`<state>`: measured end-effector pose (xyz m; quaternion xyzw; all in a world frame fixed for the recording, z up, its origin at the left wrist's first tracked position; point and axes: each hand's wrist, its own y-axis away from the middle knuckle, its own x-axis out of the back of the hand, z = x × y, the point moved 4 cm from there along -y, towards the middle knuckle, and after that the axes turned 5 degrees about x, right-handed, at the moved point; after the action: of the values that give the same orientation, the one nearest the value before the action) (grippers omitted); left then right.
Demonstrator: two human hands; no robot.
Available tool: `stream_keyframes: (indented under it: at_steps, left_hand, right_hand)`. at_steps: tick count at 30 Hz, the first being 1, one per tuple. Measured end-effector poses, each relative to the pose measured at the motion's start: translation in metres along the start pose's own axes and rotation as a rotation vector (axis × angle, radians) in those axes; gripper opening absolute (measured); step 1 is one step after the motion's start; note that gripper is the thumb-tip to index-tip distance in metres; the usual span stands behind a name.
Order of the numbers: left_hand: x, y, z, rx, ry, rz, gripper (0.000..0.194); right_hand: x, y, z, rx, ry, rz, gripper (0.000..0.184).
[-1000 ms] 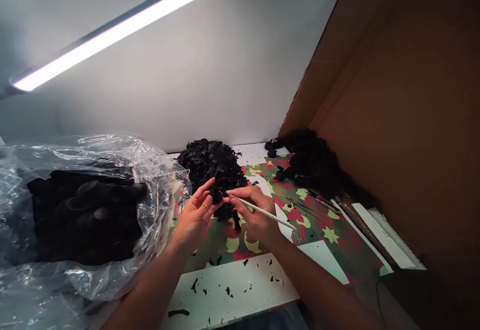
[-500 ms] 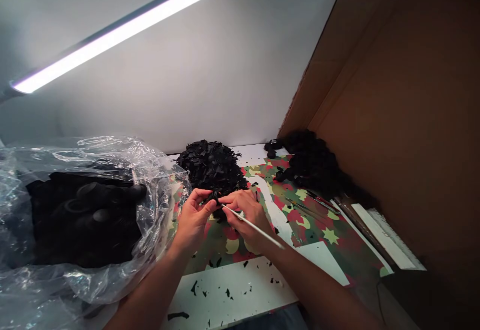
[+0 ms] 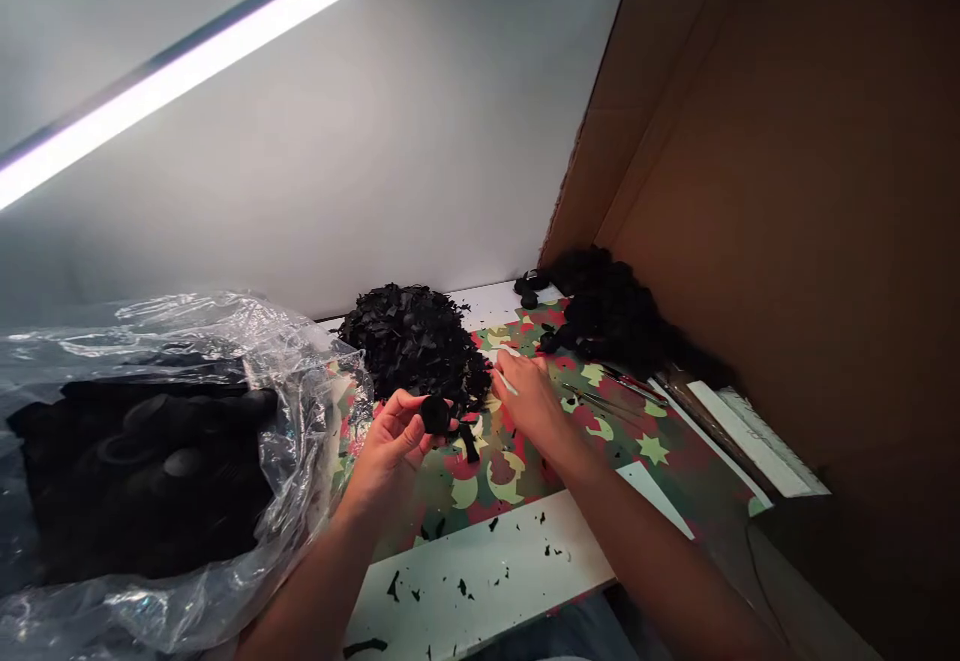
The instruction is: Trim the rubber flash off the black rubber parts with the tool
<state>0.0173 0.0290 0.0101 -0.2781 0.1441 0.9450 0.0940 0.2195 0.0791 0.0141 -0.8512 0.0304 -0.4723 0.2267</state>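
Observation:
My left hand (image 3: 391, 439) pinches a small round black part (image 3: 435, 413) between thumb and fingertips, held just above the patterned mat (image 3: 525, 461). My right hand (image 3: 526, 393) is further right, its fingers curled around a thin white stick (image 3: 505, 382), only a short piece of which shows; the hand rests low over the mat beside a heap of black scraps (image 3: 417, 343). A black strip (image 3: 470, 444) lies on the mat between my hands.
A clear plastic bag (image 3: 172, 461) full of black parts fills the left. A second pile of black round parts (image 3: 611, 316) sits at the back right against a cardboard wall (image 3: 787, 201). Thin tools (image 3: 622, 396) lie on the mat. A lamp bar (image 3: 187, 66) hangs overhead. Black flecks dot the white board (image 3: 480, 571).
My hands have parted: the right one moved right and away with the stick, and the left keeps the black part alone. The camera has shifted, sliding the scene left.

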Motion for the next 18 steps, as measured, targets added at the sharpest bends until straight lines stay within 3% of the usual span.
stream_keyframes:
  at_steps: [5, 8, 11, 15, 18]
  left_hand:
    - [0.008, -0.003, 0.005, -0.182, -0.139, 0.083, 0.031]
    - [0.013, -0.005, 0.008, -0.267, -0.293, 0.184, 0.046]
    - [0.014, -0.005, 0.009, -0.239, -0.388, 0.211, 0.045]
    - [0.012, -0.002, 0.011, -0.233, -0.501, 0.198, 0.030]
    - [0.009, 0.000, 0.013, -0.246, -0.562, 0.215, 0.025]
  right_hand:
    - [0.001, 0.001, -0.004, 0.034, -0.194, 0.036, 0.023]
    - [0.007, 0.003, -0.015, -0.025, -0.374, 0.075, 0.021]
    - [0.012, 0.006, -0.025, -0.053, -0.416, 0.043, 0.018]
    - [0.023, 0.009, -0.041, 0.056, -0.551, 0.094, 0.026]
    - [0.026, 0.013, -0.053, 0.138, -0.695, 0.057, 0.022]
